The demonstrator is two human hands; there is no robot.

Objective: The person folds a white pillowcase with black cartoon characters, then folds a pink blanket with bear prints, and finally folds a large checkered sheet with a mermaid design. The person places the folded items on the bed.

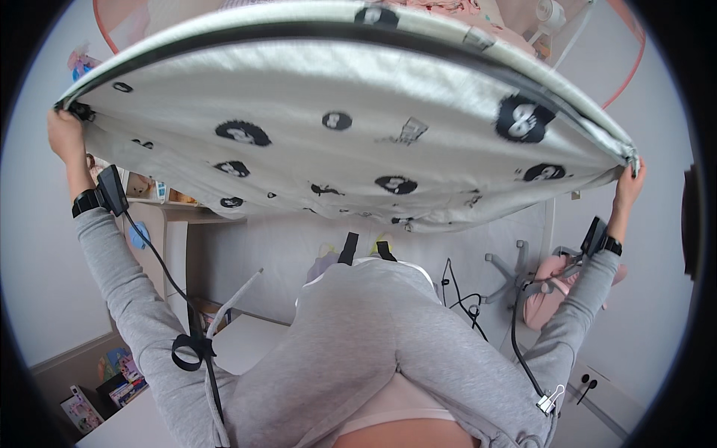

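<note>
A white fabric cover (313, 151), perhaps a duvet cover, is spread wide in front of me. Black cartoon faces and small drawings are printed on it, and a dark band runs along its upper edge. My left hand (66, 134) grips one end at the far left, where the cloth bunches into dark folds. At the far right, my right hand (630, 182) pinches the opposite end. The cloth is pulled fairly taut along the top between both hands, and its lower part sags. Both arms are stretched wide.
Black cables (468, 308) trail on the floor by a pink swivel chair (543, 294) at the right. A desk (159, 224) with shelved toys stands left. Books (126, 386) sit lower left. Beyond the cloth are pink bedding (442, 7) and a white fan (549, 14).
</note>
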